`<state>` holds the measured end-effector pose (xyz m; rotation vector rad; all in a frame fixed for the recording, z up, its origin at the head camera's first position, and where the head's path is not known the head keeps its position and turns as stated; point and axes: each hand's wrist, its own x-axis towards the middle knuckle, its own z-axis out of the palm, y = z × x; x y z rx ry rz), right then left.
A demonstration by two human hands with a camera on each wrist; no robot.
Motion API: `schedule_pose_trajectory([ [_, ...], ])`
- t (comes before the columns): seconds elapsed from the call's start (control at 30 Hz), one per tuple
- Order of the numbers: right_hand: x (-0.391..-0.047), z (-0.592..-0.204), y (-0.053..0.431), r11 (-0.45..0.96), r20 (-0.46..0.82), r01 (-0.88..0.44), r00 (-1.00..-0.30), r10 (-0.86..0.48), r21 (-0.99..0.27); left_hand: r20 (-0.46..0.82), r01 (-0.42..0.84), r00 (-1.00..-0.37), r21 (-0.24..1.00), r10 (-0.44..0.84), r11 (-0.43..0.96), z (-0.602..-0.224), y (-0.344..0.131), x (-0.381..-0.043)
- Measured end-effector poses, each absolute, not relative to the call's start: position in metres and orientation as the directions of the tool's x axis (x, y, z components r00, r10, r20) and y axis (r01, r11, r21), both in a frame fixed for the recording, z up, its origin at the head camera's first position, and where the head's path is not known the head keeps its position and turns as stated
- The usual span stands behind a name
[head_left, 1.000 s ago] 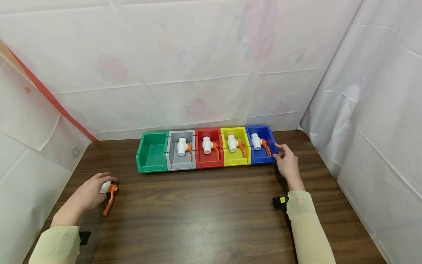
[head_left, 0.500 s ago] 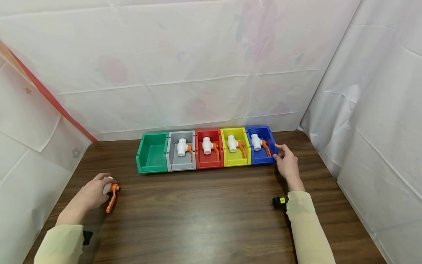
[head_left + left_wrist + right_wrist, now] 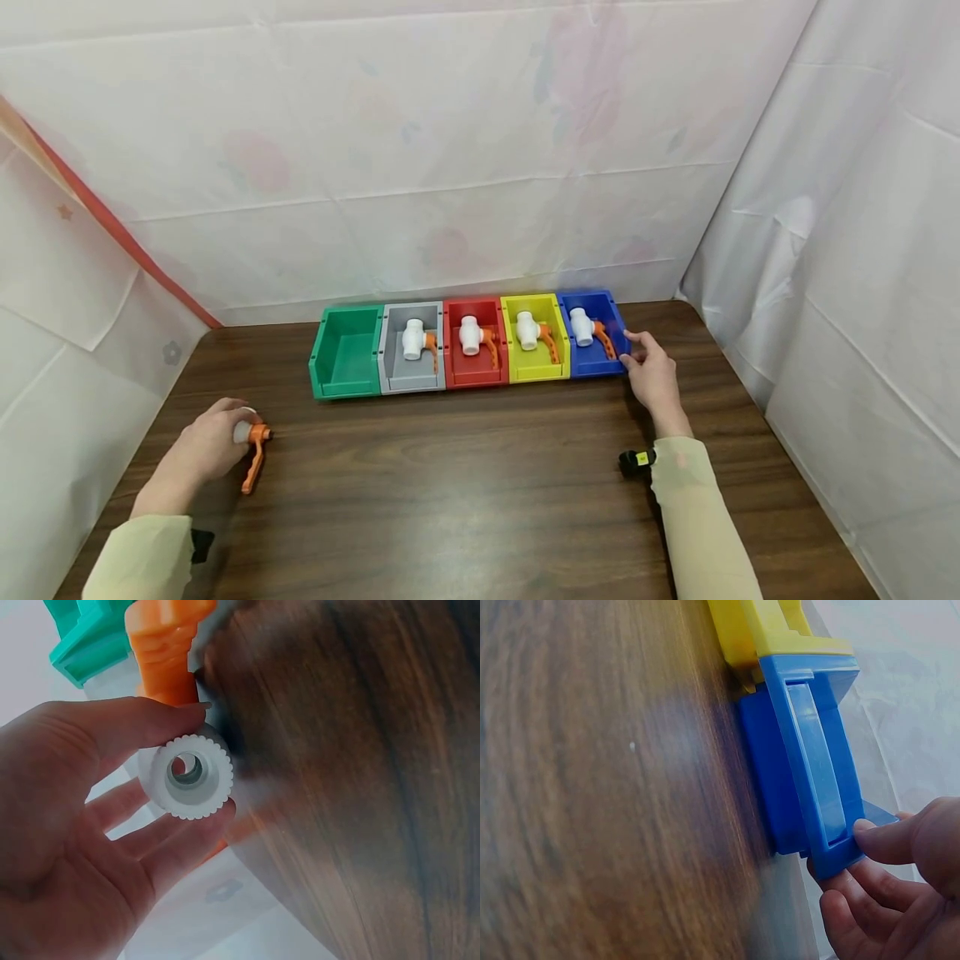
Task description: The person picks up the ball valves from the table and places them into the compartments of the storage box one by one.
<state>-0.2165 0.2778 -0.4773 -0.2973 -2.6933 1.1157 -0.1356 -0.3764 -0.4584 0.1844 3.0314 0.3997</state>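
Observation:
At the table's left side my left hand (image 3: 202,450) grips a white plastic ball valve (image 3: 211,796) with an orange lever. In the left wrist view thumb and fingers close round its white body, its ridged round end facing the camera. My right hand (image 3: 652,375) pinches the front right corner of the blue bin (image 3: 817,761), thumb on top and fingers beneath. Similar valves lie in the blue bin, the yellow bin (image 3: 538,374), the red bin (image 3: 476,379) and the grey bin (image 3: 411,384). The green bin (image 3: 348,358) holds none.
The bins form one joined row at the back of the brown wooden table (image 3: 450,483). A white patterned cloth (image 3: 450,150) hangs behind them, and more cloth hangs at both sides.
The left hand has shifted slightly right with the ball valve, mostly in the first half second. My right hand stays on the blue bin.

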Motion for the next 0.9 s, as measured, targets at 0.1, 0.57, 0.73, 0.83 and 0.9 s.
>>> schedule_pose_trajectory([
  [0.1, -0.216, -0.479, 0.279, 0.693, 0.12, 0.101, -0.957, 0.263, -0.714, -0.042, 0.118, -0.99, 0.262, 0.133, 0.958, -0.459, -0.377, -0.135],
  [0.57, -0.216, -0.478, 0.279, 0.693, 0.144, 0.079, -0.955, 0.258, -0.716, -0.002, 0.134, -0.99, 0.284, 0.141, 0.949, -0.456, -0.373, -0.138],
  [0.73, -0.215, -0.477, 0.279, 0.691, 0.138, 0.082, -0.957, 0.257, -0.719, 0.014, 0.127, -0.992, 0.302, 0.129, 0.945, -0.45, -0.365, -0.141],
  [0.83, -0.216, -0.478, 0.279, 0.69, 0.137, 0.083, -0.956, 0.258, -0.719, 0.036, 0.128, -0.992, 0.312, 0.123, 0.941, -0.448, -0.361, -0.142],
  [0.9, -0.216, -0.479, 0.279, 0.69, 0.137, 0.082, -0.957, 0.257, -0.719, 0.063, 0.131, -0.991, 0.314, 0.117, 0.94, -0.447, -0.359, -0.142],
])
